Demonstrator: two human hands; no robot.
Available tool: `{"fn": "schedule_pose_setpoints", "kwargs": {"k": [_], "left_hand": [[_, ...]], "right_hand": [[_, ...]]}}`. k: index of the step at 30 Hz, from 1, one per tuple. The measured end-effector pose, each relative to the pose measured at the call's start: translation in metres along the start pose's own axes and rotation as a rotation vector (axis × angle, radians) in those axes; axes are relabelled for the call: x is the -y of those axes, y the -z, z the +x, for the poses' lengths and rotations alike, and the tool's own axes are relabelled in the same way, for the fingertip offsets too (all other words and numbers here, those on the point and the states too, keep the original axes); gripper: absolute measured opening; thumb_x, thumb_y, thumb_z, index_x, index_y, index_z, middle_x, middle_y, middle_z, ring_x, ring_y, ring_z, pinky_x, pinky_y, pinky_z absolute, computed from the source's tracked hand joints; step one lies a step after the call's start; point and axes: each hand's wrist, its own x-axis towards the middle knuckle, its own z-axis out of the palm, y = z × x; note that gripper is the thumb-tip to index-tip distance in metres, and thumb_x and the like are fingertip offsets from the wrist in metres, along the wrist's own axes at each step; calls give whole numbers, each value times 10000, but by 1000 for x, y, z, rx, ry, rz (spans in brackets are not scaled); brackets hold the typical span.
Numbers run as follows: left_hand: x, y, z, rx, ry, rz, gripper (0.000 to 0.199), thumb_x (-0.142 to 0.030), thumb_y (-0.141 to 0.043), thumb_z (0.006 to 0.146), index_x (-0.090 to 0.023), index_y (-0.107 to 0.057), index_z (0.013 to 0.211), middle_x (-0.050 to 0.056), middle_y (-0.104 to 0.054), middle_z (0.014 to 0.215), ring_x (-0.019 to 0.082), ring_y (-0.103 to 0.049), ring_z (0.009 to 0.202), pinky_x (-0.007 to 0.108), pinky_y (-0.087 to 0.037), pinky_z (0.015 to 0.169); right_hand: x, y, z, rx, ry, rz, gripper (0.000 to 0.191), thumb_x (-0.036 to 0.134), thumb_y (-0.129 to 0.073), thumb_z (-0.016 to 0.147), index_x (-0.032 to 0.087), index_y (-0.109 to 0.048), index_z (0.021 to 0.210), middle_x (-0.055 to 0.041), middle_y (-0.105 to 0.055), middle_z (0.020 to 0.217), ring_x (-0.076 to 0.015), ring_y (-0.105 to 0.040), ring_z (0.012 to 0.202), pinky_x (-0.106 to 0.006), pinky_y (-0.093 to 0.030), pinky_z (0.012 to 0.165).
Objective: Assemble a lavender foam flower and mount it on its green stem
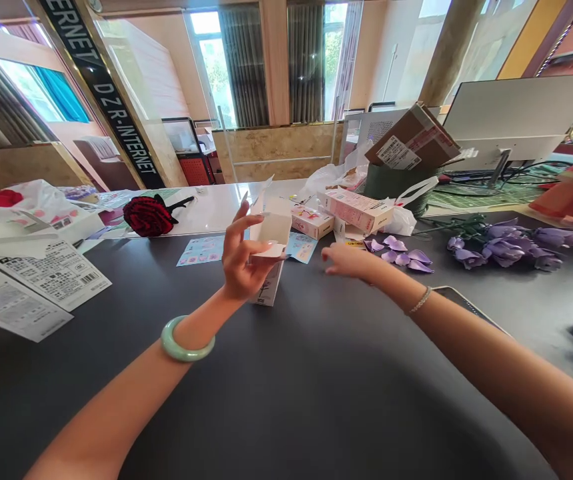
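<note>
My left hand (246, 257) grips a small white carton (268, 290) around its upper part, with fingers bent and the thumb side toward me. The carton stands on the dark table, its top flaps (272, 230) folded open; its inside is hidden. To the right, my right hand (347, 260) hovers low over the table, apart from the carton. Its fingers are curled, and anything between them is hidden. Loose purple petals (399, 252) lie just beyond it. Blue printed leaflets (201, 251) lie flat behind the carton.
Pink-and-white boxes (356, 208) are piled behind the hands. Purple artificial flowers (506, 243) lie at right, near a flat dark-faced device (466, 303). A dark red knitted rose (149, 215) and a printed unfolded mailer (41, 273) are at left. A brown parcel (411, 140) sticks out of a dark bin.
</note>
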Motion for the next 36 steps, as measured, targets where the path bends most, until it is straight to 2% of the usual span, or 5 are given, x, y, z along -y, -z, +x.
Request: {"fn": "schedule_pose_setpoints", "kwargs": {"k": [8,16,23,29,36], "left_hand": [[-6,-2,-1,42,-16,-44,191,-401,-596,905,-247,-493,854,24,-556,1274,289,-390,1390,588,-448,1057],[-12,-3,1,68,-41,-87,127,-301,-626,905,-238,-517,887,39,-556,1374,292,-416,1372,603,-466,1042],[-26,-8,4,45,-66,-214,146,-220,-692,861,-205,-557,914,86,-536,1413,277,-488,1320,508,-491,1049],[-20,-6,0,42,-30,-214,140,-213,-699,851,-218,-574,915,76,-522,1426,227,-524,1292,435,-518,1020],[-14,-5,-3,45,8,-260,141,-182,-678,864,-208,-578,961,96,-556,1393,192,-492,1321,419,-462,1081]], "right_hand": [[-5,-46,-12,-96,-114,-43,148,253,-604,938,125,-624,1009,-70,-613,1058,-185,-599,969,-380,-515,868],[42,26,-37,-504,-16,226,177,161,-390,1008,130,-537,1103,-97,-580,1086,-108,-610,773,-253,-511,723],[75,68,-45,-681,572,306,195,119,-541,894,190,-708,966,-53,-665,1094,-187,-611,1034,-345,-469,905],[29,70,-56,-418,-178,35,289,188,-499,939,179,-653,1184,-60,-690,970,-175,-637,901,-307,-468,849],[-18,3,-63,4,-535,-65,505,398,-681,854,62,-598,1222,-237,-606,1145,-314,-626,1002,-371,-479,831]]}}
